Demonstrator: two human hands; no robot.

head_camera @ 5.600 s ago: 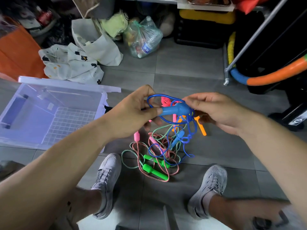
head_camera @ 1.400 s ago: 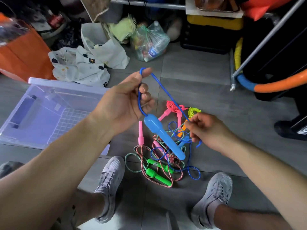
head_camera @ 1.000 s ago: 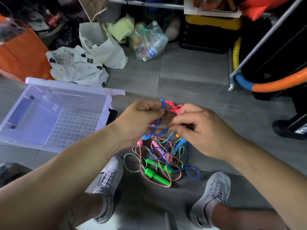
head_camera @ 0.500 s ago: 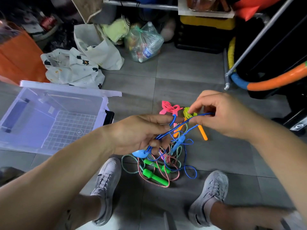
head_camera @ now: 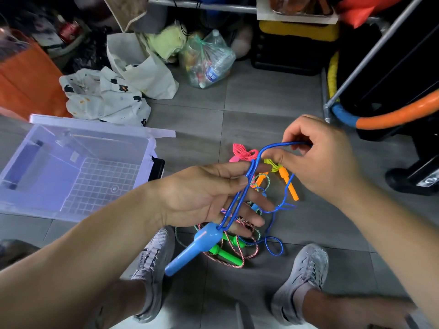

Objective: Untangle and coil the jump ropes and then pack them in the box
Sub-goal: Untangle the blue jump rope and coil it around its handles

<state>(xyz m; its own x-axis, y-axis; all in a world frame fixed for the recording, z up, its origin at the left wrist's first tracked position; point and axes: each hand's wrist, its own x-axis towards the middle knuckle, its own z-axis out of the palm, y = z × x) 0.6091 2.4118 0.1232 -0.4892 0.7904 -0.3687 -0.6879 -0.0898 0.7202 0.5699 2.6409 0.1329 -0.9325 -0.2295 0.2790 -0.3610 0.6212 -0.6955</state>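
Since half a second earlier, the blue handle (head_camera: 190,248) had dropped to dangle below the left hand (head_camera: 202,195), whose fingers (head_camera: 257,203) had opened out, fairly straight and spread, with loops of the blue rope (head_camera: 281,144) hung around them. The right hand (head_camera: 325,162) pinched the cord between thumb and curled fingers, drawing a bight up and to the right. Coiling of this rope looked barely begun (most of its cord trailed into the tangle (head_camera: 237,254) on the floor between the shoes). A pink rope (head_camera: 242,151) and a yellow rope (head_camera: 272,163) lay bundled just beyond, seemingly finished. Ropes with green handles (head_camera: 223,251) remained knotted, and the box (head_camera: 47,167) held no ropes.
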